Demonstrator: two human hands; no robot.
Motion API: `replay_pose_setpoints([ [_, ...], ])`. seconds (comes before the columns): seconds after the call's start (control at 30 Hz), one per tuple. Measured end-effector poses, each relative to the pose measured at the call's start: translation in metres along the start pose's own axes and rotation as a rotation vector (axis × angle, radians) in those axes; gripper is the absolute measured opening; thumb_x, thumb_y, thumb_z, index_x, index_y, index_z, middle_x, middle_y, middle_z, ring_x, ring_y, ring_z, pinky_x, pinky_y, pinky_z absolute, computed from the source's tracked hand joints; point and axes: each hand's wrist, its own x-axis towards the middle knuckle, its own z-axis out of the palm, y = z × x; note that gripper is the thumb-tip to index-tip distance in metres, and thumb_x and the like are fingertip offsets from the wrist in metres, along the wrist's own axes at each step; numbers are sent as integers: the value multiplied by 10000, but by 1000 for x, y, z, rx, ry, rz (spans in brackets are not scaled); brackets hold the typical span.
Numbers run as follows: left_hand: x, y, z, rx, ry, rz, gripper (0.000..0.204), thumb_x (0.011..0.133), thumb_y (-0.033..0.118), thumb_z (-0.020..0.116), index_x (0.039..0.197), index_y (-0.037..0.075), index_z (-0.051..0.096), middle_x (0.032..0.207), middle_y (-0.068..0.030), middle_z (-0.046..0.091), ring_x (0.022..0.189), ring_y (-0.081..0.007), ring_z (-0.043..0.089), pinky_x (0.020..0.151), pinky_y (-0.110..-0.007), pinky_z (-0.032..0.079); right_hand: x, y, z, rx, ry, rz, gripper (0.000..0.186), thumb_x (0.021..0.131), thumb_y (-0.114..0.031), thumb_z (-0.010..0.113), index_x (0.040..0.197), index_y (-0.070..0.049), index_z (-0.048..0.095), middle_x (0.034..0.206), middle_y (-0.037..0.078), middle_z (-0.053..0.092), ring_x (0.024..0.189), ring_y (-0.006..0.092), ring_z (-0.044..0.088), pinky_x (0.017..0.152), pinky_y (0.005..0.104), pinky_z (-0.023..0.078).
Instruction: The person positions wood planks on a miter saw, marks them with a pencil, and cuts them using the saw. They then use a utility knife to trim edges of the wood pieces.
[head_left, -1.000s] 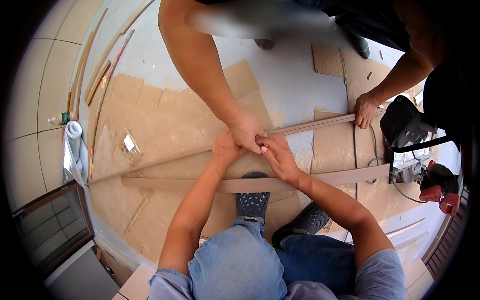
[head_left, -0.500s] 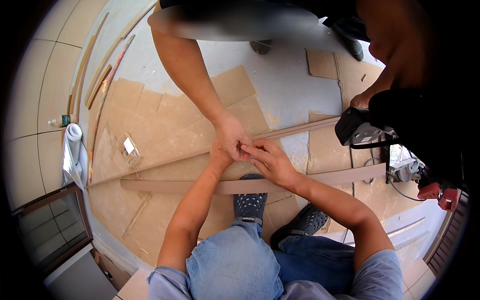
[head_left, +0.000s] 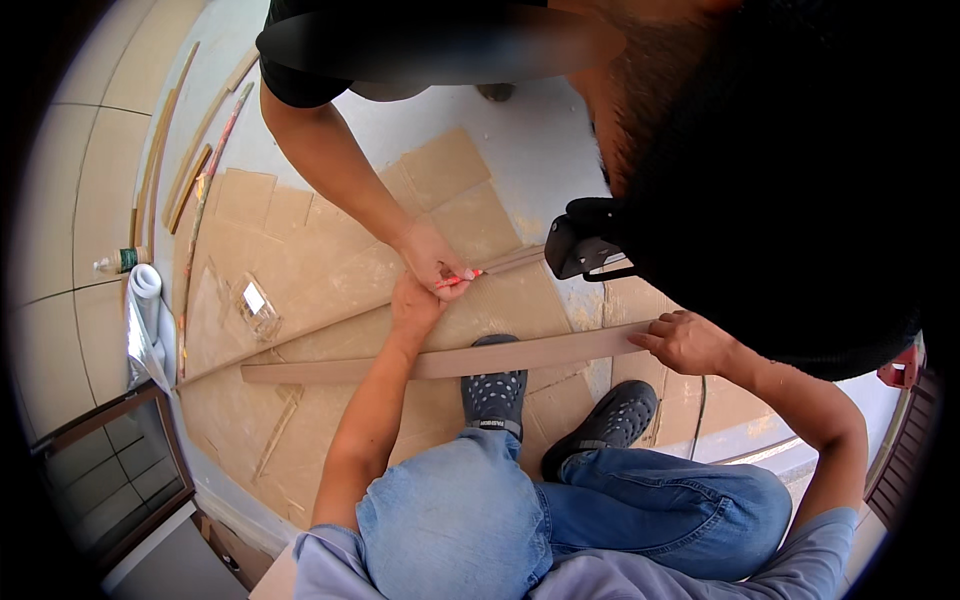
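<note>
My left hand (head_left: 416,308) is closed around the far wooden strip (head_left: 330,329), a long, thin, brownish length running diagonally. Its fingertips are partly hidden by a co-worker's hand (head_left: 436,262). That hand pinches a red pencil-like marker (head_left: 461,279), its tip at the strip just right of my left hand. With fingers and thumb my right hand (head_left: 688,343) grips the right end of the near wooden strip (head_left: 500,359). This wider strip stretches leftward under my left forearm and passes over my shoe.
Cardboard sheets (head_left: 455,215) cover much of the floor. A co-worker in black leans in from the far right, a black device (head_left: 585,240) hiding part of the far strip. At left lie a clear packet (head_left: 259,306), a silver roll (head_left: 146,300), a bottle (head_left: 125,261) and several thin sticks.
My right hand has left my left hand and moved right to grip the near strip's end. My left hand shifted slightly left. The co-worker leaned further in, and the red marker now shows clearly.
</note>
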Motion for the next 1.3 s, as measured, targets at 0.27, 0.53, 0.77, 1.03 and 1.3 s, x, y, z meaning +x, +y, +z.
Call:
replay_pose_setpoints([
  [0.27,-1,-4,5,212,73,94,318,804,216,807,1093,122,710,1047,-83,700,1005,-333,651,849,-445,533,-29,5,101,536,600,318,346,909,-35,622,1252,-27,668,994,130,693,907,307,694,826,394,571],
  [0.53,-16,-26,-1,318,131,165,289,785,181,805,1036,85,698,1010,-115,663,939,-342,616,837,-461,497,-35,11,94,572,675,377,331,908,-32,627,1236,-26,671,983,131,686,898,311,688,815,398,567],
  [0.77,-14,-28,2,280,111,164,329,783,183,803,1075,80,690,1042,-106,662,940,-343,619,848,-463,497,-28,14,90,587,695,371,318,907,-29,631,1222,-26,673,972,132,679,890,315,682,805,401,563],
  [1.03,-15,-19,-1,75,196,121,314,798,211,796,1065,82,693,1058,-99,657,924,-337,623,835,-458,501,-17,9,99,610,690,376,303,906,-26,637,1207,-25,675,961,134,672,881,319,676,794,405,558],
  [1.3,-15,-29,3,245,147,110,300,782,229,810,1019,78,703,1014,-98,656,917,-322,623,827,-449,499,-15,2,100,613,673,369,288,905,-23,642,1191,-24,678,949,135,665,872,323,669,783,409,553],
])
